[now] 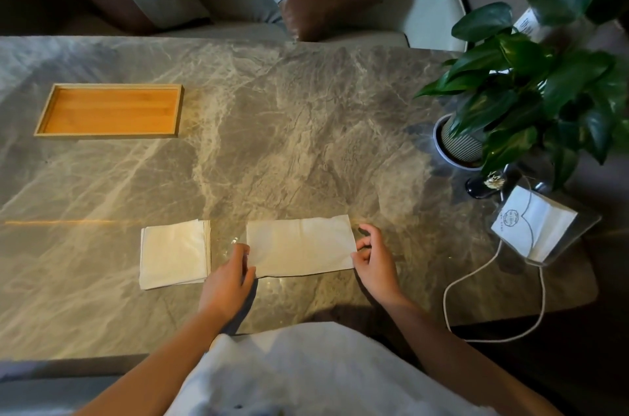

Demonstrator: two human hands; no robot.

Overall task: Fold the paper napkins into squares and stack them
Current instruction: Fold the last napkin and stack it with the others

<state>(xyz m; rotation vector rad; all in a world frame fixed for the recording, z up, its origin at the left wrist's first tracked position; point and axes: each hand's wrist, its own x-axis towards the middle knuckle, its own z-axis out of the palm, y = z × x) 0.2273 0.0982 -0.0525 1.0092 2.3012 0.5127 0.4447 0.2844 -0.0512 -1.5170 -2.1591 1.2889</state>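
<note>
Head view: one white rectangular half-folded paper napkin (301,247) flat on grey marble table (272,129), between my hands. Left hand (227,279) fingers pinch its left edge; right hand (374,259) fingertips curled, touching right edge. One stack of white folded square napkins (174,254) just left.

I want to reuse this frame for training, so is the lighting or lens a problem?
Head view: dim, warm light; soft glare on the marble table; wide-angle bending at the edges; the plant and sofa sit in shadow; the napkin between both hands stays readable.
</note>
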